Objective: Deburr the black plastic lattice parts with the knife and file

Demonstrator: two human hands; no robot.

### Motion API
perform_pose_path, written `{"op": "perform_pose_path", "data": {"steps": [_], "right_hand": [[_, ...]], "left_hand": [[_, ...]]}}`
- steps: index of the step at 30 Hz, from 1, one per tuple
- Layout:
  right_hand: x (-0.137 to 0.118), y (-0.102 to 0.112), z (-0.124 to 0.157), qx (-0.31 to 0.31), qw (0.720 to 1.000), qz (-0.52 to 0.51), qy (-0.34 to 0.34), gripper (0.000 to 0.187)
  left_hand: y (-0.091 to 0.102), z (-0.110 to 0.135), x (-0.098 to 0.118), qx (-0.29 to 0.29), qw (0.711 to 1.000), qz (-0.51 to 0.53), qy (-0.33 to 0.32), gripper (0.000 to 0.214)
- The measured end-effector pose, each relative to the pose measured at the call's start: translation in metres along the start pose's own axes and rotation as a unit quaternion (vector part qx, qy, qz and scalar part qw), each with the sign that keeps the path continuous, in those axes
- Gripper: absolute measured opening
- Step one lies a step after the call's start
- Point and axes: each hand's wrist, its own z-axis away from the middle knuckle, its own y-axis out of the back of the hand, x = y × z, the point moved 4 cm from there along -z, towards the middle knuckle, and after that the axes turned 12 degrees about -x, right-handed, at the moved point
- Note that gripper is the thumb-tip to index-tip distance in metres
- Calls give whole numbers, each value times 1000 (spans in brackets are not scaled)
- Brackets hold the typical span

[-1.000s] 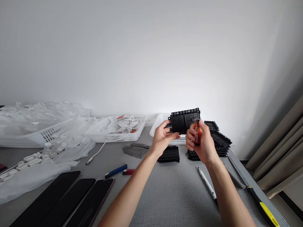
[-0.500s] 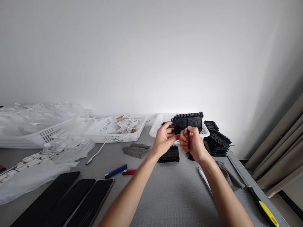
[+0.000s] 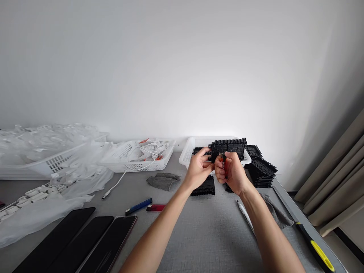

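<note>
While the left hand (image 3: pixel 199 166) grips the black part (image 3: pixel 231 146) by its left end, the right hand (image 3: pixel 232 171) is closed around the lighter (image 3: pixel 223 164), which stands nearly upright with the thumb near its top. The part is held up off the table (image 3: pixel 187 235), in front of the white basket (image 3: pixel 185 156), with a ridged edge uppermost; the lighter is just in front of its lower portion, though whether the two touch cannot be told. No flame can be made out. For good handling, the left grip should probably be firm but far out on the end, leaving those fingers well apart from the lighter's top. The lighter seems best held upright; if lit, it calls for small, even strokes rather than resting on one spot, since plastic like this would likely soften or warp. More room from the basket and the stack (image 3: pixel 263 178) on the right would be prudent, and tilting the part could stop the right hand from hiding the spot nearest the lighter.
</note>
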Motion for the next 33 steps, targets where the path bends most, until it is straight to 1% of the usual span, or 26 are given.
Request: {"op": "perform_pose_path", "data": {"steps": [5, 7, 13, 19, 24, 30, 33], "right_hand": [[-1, 2, 1, -3, 1000, 5, -11, 32], [0, 3, 1, 8, 1000, 16, -22, 32], [1, 7, 3, 35, 998, 35, -46, 31], [2, 11, 2, 30, 998, 17, -57, 28], [0, 17, 1, 39, 998, -4, -46, 30], [-9, 28, 3, 81, 995, -26, -45, 30], [-14, 34, 7, 90, 995, -36, -35, 30]], "left_hand": [[-5, 0, -3, -19, 1000, -16, 0, 45], [-8, 0, -5, -28, 999, -27, -4, 45], [-13, 1, -10, -29, 998, -57, -24, 42], [-15, 1, -9, -30, 998, -58, -27, 38], [-12, 1, -9, -29, 998, -48, -25, 36], [-5, -1, -9, 5, 999, -32, -4, 48], [-3, -1, -8, 12, 1000, -27, 0, 50]]}}
